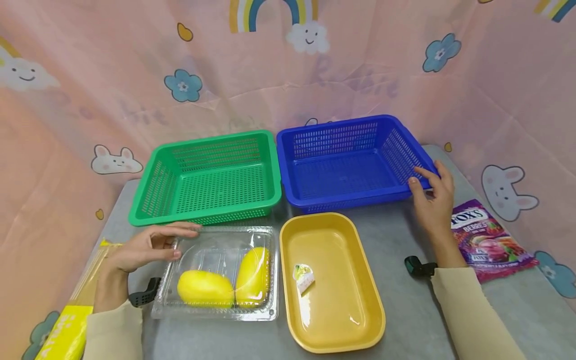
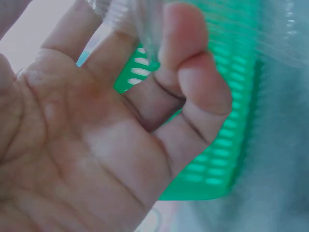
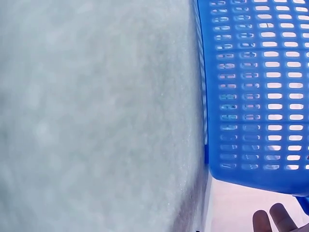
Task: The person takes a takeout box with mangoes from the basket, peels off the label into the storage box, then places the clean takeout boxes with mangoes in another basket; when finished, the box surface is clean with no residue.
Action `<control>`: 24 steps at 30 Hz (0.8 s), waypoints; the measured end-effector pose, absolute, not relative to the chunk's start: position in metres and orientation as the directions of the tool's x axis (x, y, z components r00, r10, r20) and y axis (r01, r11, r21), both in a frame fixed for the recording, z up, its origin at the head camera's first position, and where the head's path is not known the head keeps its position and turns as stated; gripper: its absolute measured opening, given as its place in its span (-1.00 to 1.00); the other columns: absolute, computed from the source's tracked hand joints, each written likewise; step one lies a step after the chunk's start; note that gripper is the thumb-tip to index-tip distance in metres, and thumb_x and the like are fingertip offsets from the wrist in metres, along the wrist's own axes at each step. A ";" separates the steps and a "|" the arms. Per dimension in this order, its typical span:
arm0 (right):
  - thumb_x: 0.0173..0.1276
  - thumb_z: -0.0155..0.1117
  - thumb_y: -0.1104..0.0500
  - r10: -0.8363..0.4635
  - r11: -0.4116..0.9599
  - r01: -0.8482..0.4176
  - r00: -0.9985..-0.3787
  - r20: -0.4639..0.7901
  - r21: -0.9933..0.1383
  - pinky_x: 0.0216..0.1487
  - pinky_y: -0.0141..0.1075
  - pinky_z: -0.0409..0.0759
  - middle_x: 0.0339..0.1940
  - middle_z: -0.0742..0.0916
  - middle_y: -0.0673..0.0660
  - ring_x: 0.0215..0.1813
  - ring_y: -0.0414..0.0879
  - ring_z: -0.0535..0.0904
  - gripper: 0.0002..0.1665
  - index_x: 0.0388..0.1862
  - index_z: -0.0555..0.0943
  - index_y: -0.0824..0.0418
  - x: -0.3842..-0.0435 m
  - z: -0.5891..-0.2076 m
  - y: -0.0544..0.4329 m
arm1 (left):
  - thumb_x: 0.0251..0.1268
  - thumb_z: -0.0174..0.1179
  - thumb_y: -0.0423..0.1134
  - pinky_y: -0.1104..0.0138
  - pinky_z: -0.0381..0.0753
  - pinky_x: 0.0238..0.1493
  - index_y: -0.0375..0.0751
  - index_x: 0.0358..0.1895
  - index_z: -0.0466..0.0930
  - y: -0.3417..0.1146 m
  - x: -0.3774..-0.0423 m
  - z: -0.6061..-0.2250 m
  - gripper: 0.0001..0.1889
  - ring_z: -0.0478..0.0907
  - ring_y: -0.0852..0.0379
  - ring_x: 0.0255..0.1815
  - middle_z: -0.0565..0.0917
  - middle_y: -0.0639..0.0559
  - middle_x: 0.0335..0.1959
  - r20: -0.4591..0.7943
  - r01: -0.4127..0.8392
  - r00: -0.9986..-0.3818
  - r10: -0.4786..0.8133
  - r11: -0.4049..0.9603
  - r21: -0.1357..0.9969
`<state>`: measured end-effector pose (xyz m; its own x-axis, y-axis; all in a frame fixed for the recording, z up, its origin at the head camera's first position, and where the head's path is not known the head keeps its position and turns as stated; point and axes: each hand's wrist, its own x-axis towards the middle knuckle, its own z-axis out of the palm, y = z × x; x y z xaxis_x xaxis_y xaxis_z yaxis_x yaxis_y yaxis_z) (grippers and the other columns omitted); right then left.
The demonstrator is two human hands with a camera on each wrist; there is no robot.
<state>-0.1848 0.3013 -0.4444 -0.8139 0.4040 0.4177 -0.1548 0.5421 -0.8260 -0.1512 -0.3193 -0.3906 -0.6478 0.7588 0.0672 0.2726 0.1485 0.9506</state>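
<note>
A clear plastic clamshell container (image 1: pixel 216 312) with two yellow mangoes (image 1: pixel 206 289) lies front left. My left hand (image 1: pixel 141 245) grips its upper left corner, thumb on the near side and fingers along the far edge. In the left wrist view, the fingers (image 2: pixel 205 96) are bent beside blurred clear plastic. At the right end of the blue basket (image 1: pixel 346 197), my right hand (image 1: pixel 434 200) rests at the rim, thumb and index finger extended over the corner. Two fingertips (image 3: pixel 273 220) show outside the basket wall (image 3: pixel 260 179) in the right wrist view.
Left of the blue basket stands a green basket (image 1: pixel 207 215). A yellow tray (image 1: pixel 333 280) in front holds a small wrapped item (image 1: pixel 303 277). A purple candy bag (image 1: pixel 490 242) lies far right, a yellow packet (image 1: pixel 67 330) far left. Behind hangs a pink printed curtain (image 1: pixel 252 70).
</note>
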 end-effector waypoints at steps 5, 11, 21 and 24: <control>0.53 0.19 0.06 0.410 0.520 -0.156 -0.817 0.406 -0.840 0.19 -0.43 0.30 0.64 0.29 -0.05 0.65 -0.06 0.14 -0.56 0.28 0.63 0.20 -0.184 -0.443 0.301 | 0.33 0.04 -0.71 0.43 0.65 0.06 -0.44 0.36 0.45 -0.321 -0.138 -0.370 -0.47 0.37 0.36 0.46 0.41 0.14 0.50 0.048 0.282 -0.662 0.748 0.190 0.940; 0.56 0.15 0.03 0.422 0.497 -0.149 -0.819 0.388 -0.855 0.28 -0.37 0.30 0.64 0.28 -0.11 0.66 -0.11 0.12 -0.55 0.31 0.62 0.17 -0.182 -0.444 0.301 | 0.28 0.10 -0.71 0.49 0.59 0.09 -0.43 0.31 0.50 -0.322 -0.131 -0.353 -0.49 0.32 0.36 0.50 0.45 0.10 0.47 0.092 0.376 -0.698 0.710 0.255 0.891; 0.56 0.15 0.04 0.446 0.476 -0.151 -0.807 0.386 -0.866 0.28 -0.37 0.29 0.63 0.29 -0.11 0.65 -0.12 0.13 -0.55 0.31 0.62 0.18 -0.182 -0.445 0.297 | 0.12 0.06 -0.85 0.43 0.48 -0.09 -0.58 0.24 0.50 -0.326 -0.127 -0.340 -0.45 0.30 0.11 0.49 0.45 -0.13 0.45 0.298 0.470 -0.723 0.623 0.128 0.873; 0.55 0.16 0.05 0.446 0.472 -0.157 -0.806 0.389 -0.867 0.28 -0.38 0.29 0.64 0.29 -0.09 0.65 -0.10 0.13 -0.56 0.30 0.63 0.19 -0.183 -0.445 0.296 | 0.09 0.05 -0.86 0.40 0.46 -0.11 -0.59 0.23 0.49 -0.324 -0.127 -0.337 -0.44 0.30 0.07 0.48 0.45 -0.15 0.45 0.331 0.478 -0.732 0.596 0.102 0.873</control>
